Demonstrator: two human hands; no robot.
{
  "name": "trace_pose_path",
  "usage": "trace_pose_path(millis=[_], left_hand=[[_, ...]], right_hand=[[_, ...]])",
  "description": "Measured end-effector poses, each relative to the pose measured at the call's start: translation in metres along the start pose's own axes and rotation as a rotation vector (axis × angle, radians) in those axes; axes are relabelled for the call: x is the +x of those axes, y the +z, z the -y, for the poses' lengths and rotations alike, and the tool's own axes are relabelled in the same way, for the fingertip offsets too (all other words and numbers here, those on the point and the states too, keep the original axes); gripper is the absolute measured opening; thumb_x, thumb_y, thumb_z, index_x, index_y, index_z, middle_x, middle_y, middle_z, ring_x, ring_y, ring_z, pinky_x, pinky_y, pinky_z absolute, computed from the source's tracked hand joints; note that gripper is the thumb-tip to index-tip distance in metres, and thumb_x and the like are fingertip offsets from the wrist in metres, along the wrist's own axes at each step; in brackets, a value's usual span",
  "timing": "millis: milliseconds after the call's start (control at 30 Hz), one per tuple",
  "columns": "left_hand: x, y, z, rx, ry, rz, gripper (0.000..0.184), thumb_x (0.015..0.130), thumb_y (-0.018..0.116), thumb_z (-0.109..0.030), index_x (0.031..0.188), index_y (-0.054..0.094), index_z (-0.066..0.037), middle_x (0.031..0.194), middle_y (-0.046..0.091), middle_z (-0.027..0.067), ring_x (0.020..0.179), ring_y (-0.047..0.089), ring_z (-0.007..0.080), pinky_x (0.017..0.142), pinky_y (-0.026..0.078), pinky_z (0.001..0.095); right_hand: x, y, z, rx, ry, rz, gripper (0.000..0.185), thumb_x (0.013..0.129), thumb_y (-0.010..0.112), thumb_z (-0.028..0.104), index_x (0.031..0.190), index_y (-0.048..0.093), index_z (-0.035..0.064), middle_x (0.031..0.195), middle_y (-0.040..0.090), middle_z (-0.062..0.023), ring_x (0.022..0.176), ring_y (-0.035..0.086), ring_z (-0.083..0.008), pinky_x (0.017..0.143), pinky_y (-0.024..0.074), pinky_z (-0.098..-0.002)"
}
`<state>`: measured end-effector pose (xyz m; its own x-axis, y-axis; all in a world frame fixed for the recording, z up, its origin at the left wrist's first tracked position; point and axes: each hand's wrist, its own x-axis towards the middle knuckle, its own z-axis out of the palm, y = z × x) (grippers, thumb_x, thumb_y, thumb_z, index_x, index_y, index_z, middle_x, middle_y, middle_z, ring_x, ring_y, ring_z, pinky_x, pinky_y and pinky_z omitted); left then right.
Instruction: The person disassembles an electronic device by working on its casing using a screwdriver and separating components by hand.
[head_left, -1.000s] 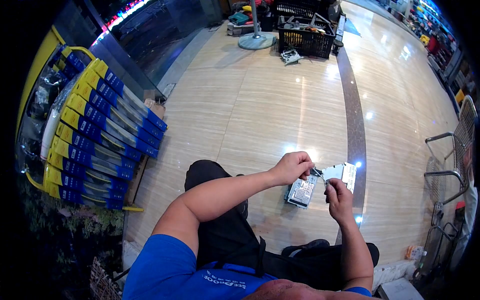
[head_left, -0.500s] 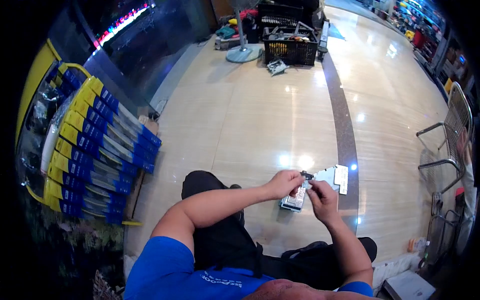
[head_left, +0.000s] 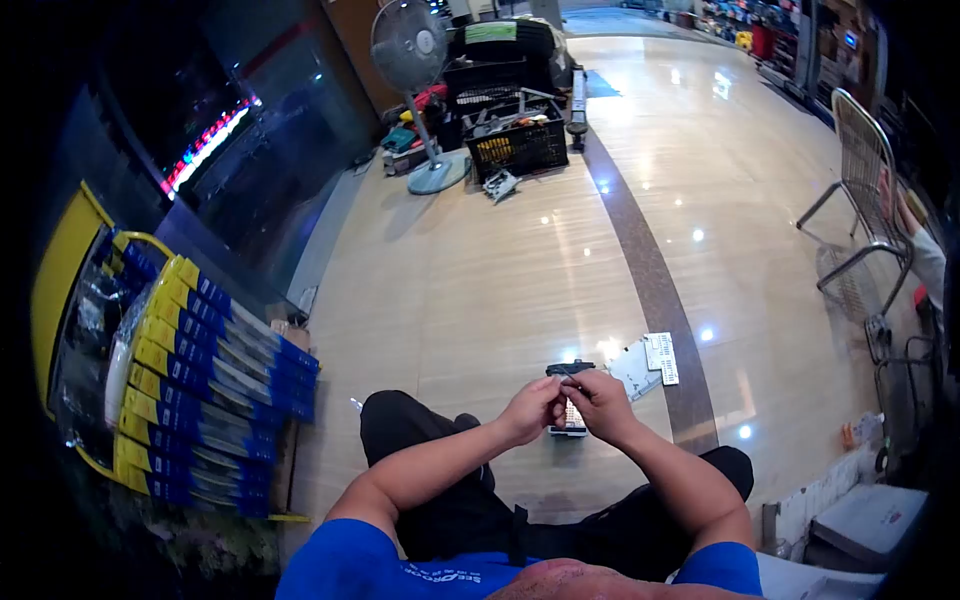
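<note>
My left hand and my right hand meet in front of my lap, fingertips pinched together. What lies between the fingers is too small to make out. Just past the fingertips shows a small black part; I cannot tell whether the hands hold it or it rests on something. Below and partly hidden by the hands is a silver box-shaped device with a patterned top. Right of my right hand, a flat metal plate with a white label lies on the floor.
On the left stands a yellow rack of blue-and-yellow packages. Ahead are a pedestal fan and a black crate of tools and parts. To the right are a metal chair, a person's arm and a pale box.
My hands have come closer together and shifted left in view. The black part, formerly between my fingers, now shows beyond them. The camera view has tilted and turned, bringing the fan's head into sight.
</note>
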<state>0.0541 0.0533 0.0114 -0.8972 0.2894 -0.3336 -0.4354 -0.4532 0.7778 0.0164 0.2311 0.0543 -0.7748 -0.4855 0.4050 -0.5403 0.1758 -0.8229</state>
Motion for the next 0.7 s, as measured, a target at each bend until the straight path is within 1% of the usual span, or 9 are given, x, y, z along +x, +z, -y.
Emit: trace_pose_path(millis=[33,67,133,167,267,333,467,533,700], left_hand=[[-0.001,0.003,0.002,-0.056,0.030,0.016,0.029,0.105,0.041,-0.033,0.099,0.056,-0.009,0.070,0.053,0.0020,0.062,0.054,0.0177,0.061,0.049,0.0341],[-0.001,0.005,0.004,-0.047,0.022,0.021,0.029,0.105,0.041,-0.033,0.099,0.056,-0.009,0.070,0.053,0.0020,0.062,0.054,0.0177,0.061,0.049,0.0341],[-0.004,0.010,0.006,-0.052,0.047,-0.057,0.028,0.105,0.041,-0.033,0.096,0.055,-0.010,0.069,0.052,0.0021,0.062,0.053,0.0185,0.061,0.048,0.0358],[-0.005,0.013,0.006,-0.042,0.042,-0.056,0.028,0.105,0.041,-0.033,0.096,0.055,-0.010,0.069,0.052,0.0021,0.062,0.053,0.0185,0.061,0.048,0.0358],[-0.005,0.020,0.009,-0.055,0.068,-0.126,0.029,0.105,0.040,-0.033,0.092,0.053,-0.011,0.068,0.050,0.0020,0.060,0.052,0.0193,0.060,0.047,0.0369],[-0.005,0.021,0.014,-0.097,0.084,-0.169,0.030,0.105,0.039,-0.033,0.090,0.052,-0.011,0.066,0.048,0.0019,0.057,0.050,0.0195,0.059,0.047,0.0371],[-0.007,0.017,0.020,-0.056,0.092,-0.184,0.031,0.106,0.038,-0.034,0.090,0.052,-0.011,0.065,0.048,0.0019,0.055,0.049,0.0197,0.059,0.047,0.0375],[-0.009,0.014,0.022,-0.071,0.084,-0.177,0.031,0.105,0.038,-0.034,0.090,0.053,-0.011,0.065,0.047,0.0019,0.055,0.048,0.0195,0.058,0.047,0.0380],[-0.013,0.010,0.023,-0.108,0.072,-0.150,0.030,0.105,0.039,-0.033,0.092,0.054,-0.010,0.065,0.047,0.0017,0.055,0.048,0.0189,0.058,0.047,0.0378]], right_hand=[[-0.001,-0.002,0.001,0.001,0.005,-0.015,0.012,0.086,0.068,0.009,0.096,0.068,0.0027,0.086,0.066,-0.0149,0.080,0.065,-0.0323,0.070,0.0517,-0.0384],[-0.002,-0.003,0.002,-0.016,0.023,0.005,0.012,0.086,0.067,0.010,0.095,0.068,0.0026,0.085,0.066,-0.0153,0.080,0.065,-0.0333,0.071,0.0516,-0.0393],[-0.001,-0.007,0.002,-0.022,0.017,0.034,0.012,0.087,0.065,0.013,0.091,0.068,0.0029,0.084,0.065,-0.0162,0.081,0.064,-0.0353,0.071,0.0509,-0.0419],[-0.001,-0.008,0.001,-0.017,0.018,0.023,0.012,0.087,0.065,0.013,0.091,0.068,0.0029,0.084,0.065,-0.0162,0.081,0.064,-0.0353,0.071,0.0509,-0.0419],[-0.001,-0.009,-0.001,-0.008,0.008,0.083,0.012,0.087,0.065,0.015,0.090,0.069,0.0043,0.083,0.065,-0.0159,0.080,0.064,-0.0352,0.070,0.0505,-0.0431],[-0.002,-0.007,-0.006,-0.062,0.028,0.135,0.013,0.088,0.065,0.018,0.089,0.069,0.0054,0.082,0.065,-0.0156,0.080,0.063,-0.0353,0.070,0.0504,-0.0441],[-0.004,-0.004,-0.005,-0.085,0.047,0.157,0.015,0.088,0.064,0.020,0.085,0.067,0.0053,0.081,0.064,-0.0159,0.079,0.063,-0.0358,0.070,0.0504,-0.0451],[-0.004,-0.001,-0.011,-0.168,0.001,0.189,0.017,0.088,0.064,0.021,0.084,0.066,0.0050,0.080,0.063,-0.0161,0.079,0.063,-0.0365,0.070,0.0502,-0.0462],[-0.006,0.004,-0.012,-0.193,-0.026,0.196,0.019,0.088,0.064,0.022,0.083,0.064,0.0045,0.081,0.063,-0.0166,0.080,0.063,-0.0374,0.070,0.0501,-0.0472]])
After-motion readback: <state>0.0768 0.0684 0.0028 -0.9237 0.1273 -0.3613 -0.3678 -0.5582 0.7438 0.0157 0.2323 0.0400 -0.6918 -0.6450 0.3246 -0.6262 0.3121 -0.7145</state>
